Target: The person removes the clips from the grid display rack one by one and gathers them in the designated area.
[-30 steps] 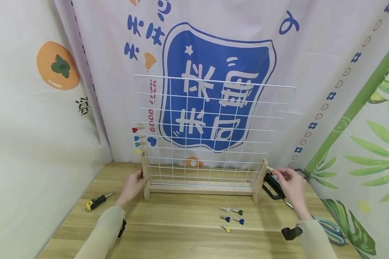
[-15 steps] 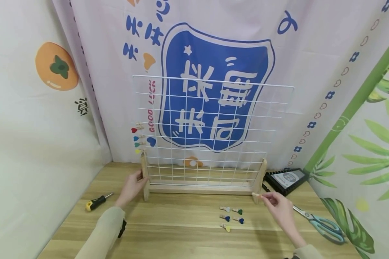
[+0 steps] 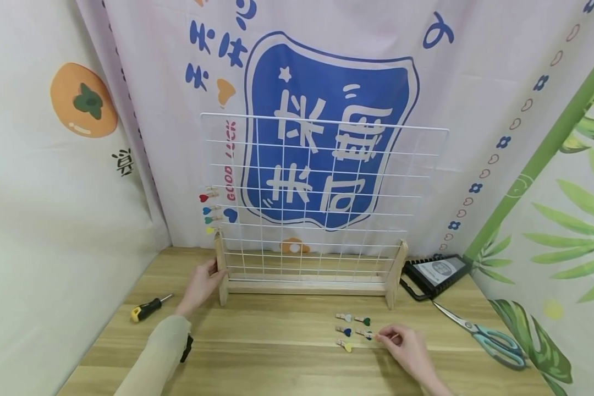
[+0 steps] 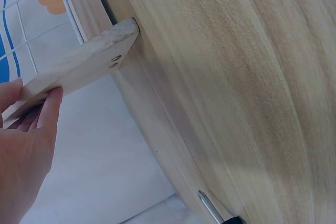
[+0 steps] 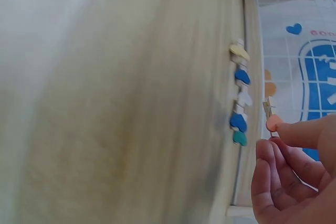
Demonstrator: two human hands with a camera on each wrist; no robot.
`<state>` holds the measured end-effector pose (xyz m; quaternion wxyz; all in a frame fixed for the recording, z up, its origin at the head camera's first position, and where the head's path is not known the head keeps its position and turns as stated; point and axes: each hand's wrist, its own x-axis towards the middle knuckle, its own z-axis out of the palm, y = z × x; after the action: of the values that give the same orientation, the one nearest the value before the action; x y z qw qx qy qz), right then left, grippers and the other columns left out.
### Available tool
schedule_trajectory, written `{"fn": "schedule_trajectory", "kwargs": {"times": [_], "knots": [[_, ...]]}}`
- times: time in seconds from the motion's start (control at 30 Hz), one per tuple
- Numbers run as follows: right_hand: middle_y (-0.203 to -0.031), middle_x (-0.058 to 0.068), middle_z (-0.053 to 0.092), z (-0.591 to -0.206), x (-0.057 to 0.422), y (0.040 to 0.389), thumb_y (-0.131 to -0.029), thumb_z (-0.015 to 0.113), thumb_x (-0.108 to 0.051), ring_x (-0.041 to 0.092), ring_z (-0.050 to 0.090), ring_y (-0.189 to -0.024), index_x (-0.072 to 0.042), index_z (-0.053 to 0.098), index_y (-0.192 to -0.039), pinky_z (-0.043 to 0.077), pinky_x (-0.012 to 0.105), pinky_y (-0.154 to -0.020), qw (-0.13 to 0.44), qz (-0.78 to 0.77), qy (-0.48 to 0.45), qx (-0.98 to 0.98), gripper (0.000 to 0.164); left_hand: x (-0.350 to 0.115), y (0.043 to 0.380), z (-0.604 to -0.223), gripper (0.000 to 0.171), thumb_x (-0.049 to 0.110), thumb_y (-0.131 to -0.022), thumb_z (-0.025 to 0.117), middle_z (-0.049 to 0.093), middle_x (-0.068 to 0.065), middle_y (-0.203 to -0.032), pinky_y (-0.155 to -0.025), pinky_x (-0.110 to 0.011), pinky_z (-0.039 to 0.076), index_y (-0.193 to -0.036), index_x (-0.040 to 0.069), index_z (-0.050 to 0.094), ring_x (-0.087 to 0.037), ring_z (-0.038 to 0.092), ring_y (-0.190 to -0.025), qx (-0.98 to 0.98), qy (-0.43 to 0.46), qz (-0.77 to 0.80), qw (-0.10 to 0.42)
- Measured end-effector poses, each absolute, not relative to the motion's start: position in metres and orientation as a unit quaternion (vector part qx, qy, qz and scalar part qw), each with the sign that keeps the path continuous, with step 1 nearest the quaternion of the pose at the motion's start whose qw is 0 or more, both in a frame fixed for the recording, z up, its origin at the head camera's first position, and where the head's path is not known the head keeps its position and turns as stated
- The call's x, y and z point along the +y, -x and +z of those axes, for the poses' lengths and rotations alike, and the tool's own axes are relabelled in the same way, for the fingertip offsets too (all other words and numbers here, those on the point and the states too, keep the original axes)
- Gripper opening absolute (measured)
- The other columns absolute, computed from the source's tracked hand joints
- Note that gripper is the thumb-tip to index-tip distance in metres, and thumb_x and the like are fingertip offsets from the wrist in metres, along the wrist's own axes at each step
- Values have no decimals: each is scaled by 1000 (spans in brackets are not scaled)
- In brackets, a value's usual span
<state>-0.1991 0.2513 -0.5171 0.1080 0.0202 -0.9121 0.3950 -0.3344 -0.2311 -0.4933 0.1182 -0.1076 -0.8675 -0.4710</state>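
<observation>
My left hand point(image 3: 201, 286) grips the left wooden upright point(image 4: 89, 59) of a stand that holds a white wire grid point(image 3: 322, 198). Between thumb and fingertips, my right hand point(image 5: 294, 166) pinches a small wooden clothespin with an orange heart point(image 5: 273, 123). In the head view, my right hand point(image 3: 406, 349) is low over the table, its fingertips beside a blue-heart clothespin point(image 3: 368, 335) that they partly cover. Around it lie clothespins with a white heart point(image 3: 347, 317), a green heart point(image 3: 366, 321), another blue heart point(image 3: 346, 332) and a yellow heart point(image 3: 346, 346).
Several heart clothespins, including a red one point(image 3: 204, 197), hang along the grid's left edge. A screwdriver point(image 3: 150, 309) lies at the left of the wooden table point(image 3: 257, 352). To the right are scissors point(image 3: 480, 333) and a black case point(image 3: 435, 275). A printed curtain hangs behind.
My right hand has come down from beside the right upright, forward and leftward to the clothespins on the table. My left hand keeps its grip on the left upright.
</observation>
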Motion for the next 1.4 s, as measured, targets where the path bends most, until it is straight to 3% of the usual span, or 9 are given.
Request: {"fn": "schedule_trajectory", "kwargs": {"times": [0.5, 0.87, 1.1, 1.23, 1.4], "knots": [[-70, -6, 68, -530, 249, 199, -83, 79, -21, -5, 46, -56, -15, 73, -78, 41, 14, -52, 33, 376, -57, -924, 10, -230, 334, -492, 39, 5, -98, 59, 59, -36, -128, -99, -50, 54, -130, -16, 52, -47, 59, -121, -872, 100, -463, 120], [-72, -6, 69, -533, 250, 201, -82, 80, -21, -6, 46, -58, -17, 75, -77, 42, 14, -51, 17, 357, -75, -931, 8, -229, 333, -492, 41, 5, -98, 60, 58, -37, -128, -98, -50, 54, -131, -17, 51, -48, 59, -120, -873, 105, -460, 125], [-74, -3, 70, -531, 253, 201, -83, 79, -17, -5, 49, -59, -12, 75, -80, 44, 15, -52, 11, 364, -77, -928, 7, -228, 334, -493, 42, 6, -97, 60, 58, -37, -129, -99, -51, 53, -132, -17, 51, -48, 59, -121, -869, 104, -468, 119], [-79, 0, 73, -520, 254, 210, -84, 76, -10, -5, 52, -62, -7, 75, -87, 47, 15, -56, 41, 368, -64, -927, 5, -229, 334, -493, 42, 5, -98, 59, 58, -37, -130, -100, -51, 53, -133, -17, 50, -47, 59, -122, -868, 104, -471, 117], [-79, 9, 73, -495, 259, 231, -81, 77, -2, -3, 54, -63, 1, 74, -93, 51, 13, -56, 174, 382, -52, -906, 12, -230, 334, -493, 42, 5, -98, 59, 58, -36, -130, -99, -51, 53, -133, -16, 50, -47, 59, -122, -871, 102, -466, 118]]}}
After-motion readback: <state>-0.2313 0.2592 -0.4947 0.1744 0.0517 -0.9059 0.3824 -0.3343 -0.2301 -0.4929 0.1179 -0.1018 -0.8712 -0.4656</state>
